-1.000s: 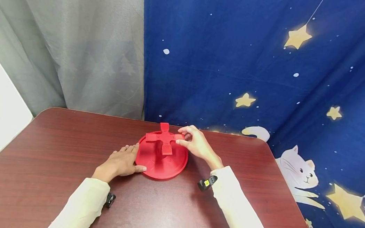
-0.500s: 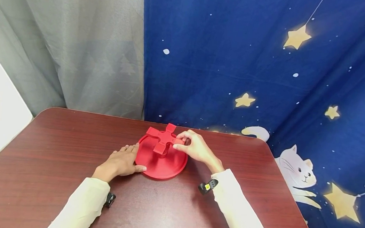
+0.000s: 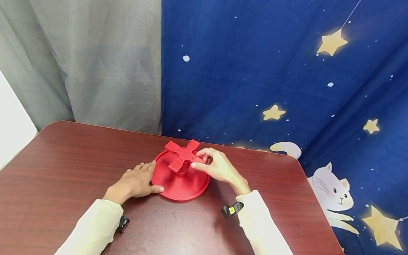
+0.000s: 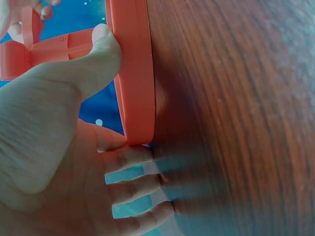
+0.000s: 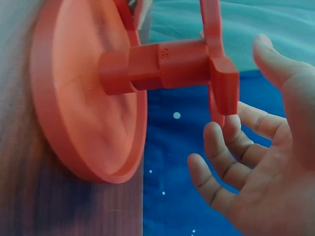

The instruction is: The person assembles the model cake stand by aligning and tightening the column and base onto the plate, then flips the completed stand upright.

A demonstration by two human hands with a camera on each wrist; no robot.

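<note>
A round red dish-like base (image 3: pixel 180 190) with a raised rim sits flat on the table. From its middle rises a thick red post (image 5: pixel 184 64), topped by a red cross-shaped handle (image 3: pixel 185 154) with stubby arms. My left hand (image 3: pixel 134 182) lies at the base's left side, thumb over the rim, its other fingers straight and spread on the tabletop. The right hand (image 3: pixel 220 168) has its fingers curled round the cross's right arm; in the right wrist view the fingertips meet the arm while the thumb stands off from it.
The reddish-brown wooden table (image 3: pixel 65 165) has its far edge just behind the base. Beyond it hang a grey curtain (image 3: pixel 117 59) and a blue curtain (image 3: pixel 235 67) printed with stars and a cat. Dark wrist straps sit at both cuffs.
The cross-shaped handle has turned clockwise as seen from above, its right arm coming toward me with the right hand. The left hand and the base have stayed in place.
</note>
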